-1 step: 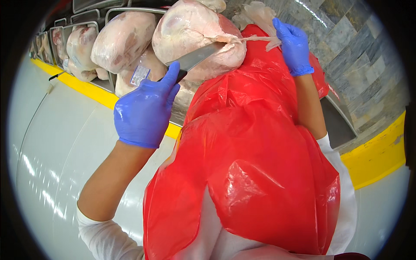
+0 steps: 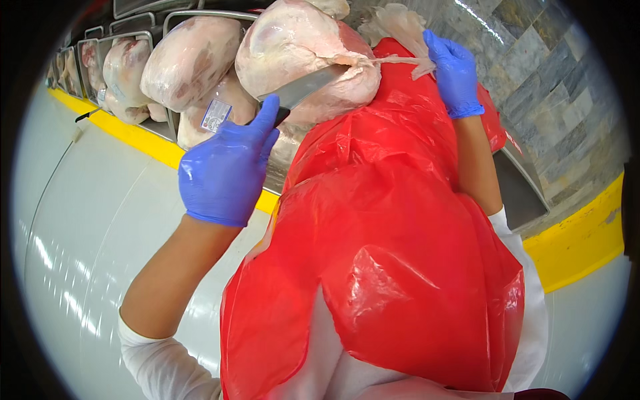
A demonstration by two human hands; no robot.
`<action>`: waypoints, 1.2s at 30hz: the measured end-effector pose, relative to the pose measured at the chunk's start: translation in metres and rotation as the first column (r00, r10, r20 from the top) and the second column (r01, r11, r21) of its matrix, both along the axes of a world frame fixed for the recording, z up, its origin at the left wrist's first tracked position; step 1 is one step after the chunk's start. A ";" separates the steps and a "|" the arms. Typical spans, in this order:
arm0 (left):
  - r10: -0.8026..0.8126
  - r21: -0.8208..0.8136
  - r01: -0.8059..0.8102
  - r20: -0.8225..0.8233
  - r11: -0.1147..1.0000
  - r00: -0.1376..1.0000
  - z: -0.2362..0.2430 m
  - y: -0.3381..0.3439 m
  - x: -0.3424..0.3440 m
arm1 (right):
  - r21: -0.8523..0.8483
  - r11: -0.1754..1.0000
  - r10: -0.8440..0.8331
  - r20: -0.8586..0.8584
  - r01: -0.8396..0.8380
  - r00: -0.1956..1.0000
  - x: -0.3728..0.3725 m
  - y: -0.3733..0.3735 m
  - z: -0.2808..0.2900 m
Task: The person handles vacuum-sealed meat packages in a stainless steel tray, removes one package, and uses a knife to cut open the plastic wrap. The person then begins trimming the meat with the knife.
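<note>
In my left hand (image 2: 223, 170), gloved in blue, I grip a knife (image 2: 308, 88) by its black handle, the index finger stretched along the top. Its blade lies against a large pale piece of meat (image 2: 283, 50), and the tip sits at a small opening in the meat's right end. From that spot a thin twisted strand of translucent plastic wrap (image 2: 397, 60) runs taut to my right hand (image 2: 453, 73), also gloved in blue. The fingers there are closed on it, with loose wrap bunched behind them. A red plastic apron (image 2: 407, 247) covers my front.
More wrapped meat pieces (image 2: 190, 63) lie to the left in metal-framed racks (image 2: 170, 120), one with a label (image 2: 215, 115). A yellow kerb (image 2: 140, 139) edges the grey floor (image 2: 87, 240). On the right stand a grey tiled wall (image 2: 567, 100) and a yellow ledge (image 2: 580, 243).
Almost nothing differs. My left hand and the meat sit very slightly farther right in the picture; the knife stays at the opening and the strand stays taut.
</note>
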State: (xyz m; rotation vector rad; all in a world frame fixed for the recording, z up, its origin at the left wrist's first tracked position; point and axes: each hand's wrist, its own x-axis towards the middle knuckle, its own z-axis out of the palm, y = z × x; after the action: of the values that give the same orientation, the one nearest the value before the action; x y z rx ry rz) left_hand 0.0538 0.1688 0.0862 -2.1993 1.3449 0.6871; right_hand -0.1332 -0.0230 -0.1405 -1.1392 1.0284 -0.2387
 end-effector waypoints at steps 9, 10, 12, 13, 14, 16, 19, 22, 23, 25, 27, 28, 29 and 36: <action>0.096 -0.216 -0.080 0.061 0.973 0.994 -0.039 0.058 -0.014 | -0.117 0.986 -0.125 -0.071 0.116 0.990 -0.017 0.023 -0.015; 0.109 -0.228 -0.091 0.066 0.969 0.992 -0.043 0.064 -0.016 | -0.105 0.989 -0.114 -0.080 0.105 0.990 -0.019 0.024 -0.015; 0.135 -0.251 -0.112 0.076 0.961 0.988 -0.048 0.075 -0.021 | -0.082 0.993 -0.092 -0.098 0.084 0.991 -0.024 0.028 -0.013; 0.133 -0.257 -0.106 0.092 0.961 0.987 -0.052 0.079 -0.021 | -0.079 0.992 -0.104 -0.108 0.096 0.989 -0.024 0.030 -0.010; 0.131 -0.263 -0.098 0.109 0.960 0.985 -0.056 0.083 -0.021 | -0.075 0.991 -0.117 -0.118 0.108 0.986 -0.022 0.033 -0.007; 0.143 -0.264 -0.109 0.114 0.958 0.983 -0.063 0.091 -0.022 | -0.082 0.990 -0.127 -0.137 0.116 0.982 -0.022 0.038 -0.003; 0.207 -0.295 -0.191 0.024 0.936 0.978 -0.081 0.105 -0.029 | -0.109 0.987 -0.135 -0.126 0.121 0.983 -0.026 0.045 -0.001; 0.225 -0.327 -0.243 -0.092 0.913 0.970 -0.132 0.096 -0.053 | -0.100 0.988 -0.126 -0.123 0.114 0.984 -0.031 0.052 0.002; 0.222 -0.308 -0.248 -0.119 0.918 0.968 -0.134 0.080 -0.056 | -0.095 0.993 -0.092 -0.182 0.075 0.979 -0.033 0.049 0.009; 0.219 -0.327 -0.278 -0.205 0.903 0.954 -0.126 0.069 -0.052 | -0.088 0.995 -0.057 -0.237 0.037 0.970 -0.039 0.046 0.014; 0.184 -0.415 -0.304 -0.305 0.857 0.934 -0.110 0.079 -0.019 | -0.102 0.993 -0.085 -0.211 0.064 0.974 -0.039 0.042 0.014; 0.198 -0.369 -0.306 -0.301 0.878 0.933 -0.093 0.086 -0.010 | -0.086 0.995 -0.062 -0.213 0.045 0.975 -0.039 0.042 0.012; 0.200 -0.324 -0.296 -0.298 0.898 0.933 -0.072 0.086 0.001 | -0.072 0.997 -0.052 -0.214 0.037 0.975 -0.039 0.035 0.005; 0.074 -0.180 -0.117 -0.229 0.977 0.971 0.003 0.051 0.049 | -0.141 0.984 -0.123 -0.095 0.109 0.988 -0.014 0.006 -0.022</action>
State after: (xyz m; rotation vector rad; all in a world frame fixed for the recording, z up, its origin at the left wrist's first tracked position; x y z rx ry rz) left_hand 0.1023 0.2199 0.0893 -2.4118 1.4760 0.8945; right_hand -0.1471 -0.0171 -0.1625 -1.2258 1.1863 -0.3497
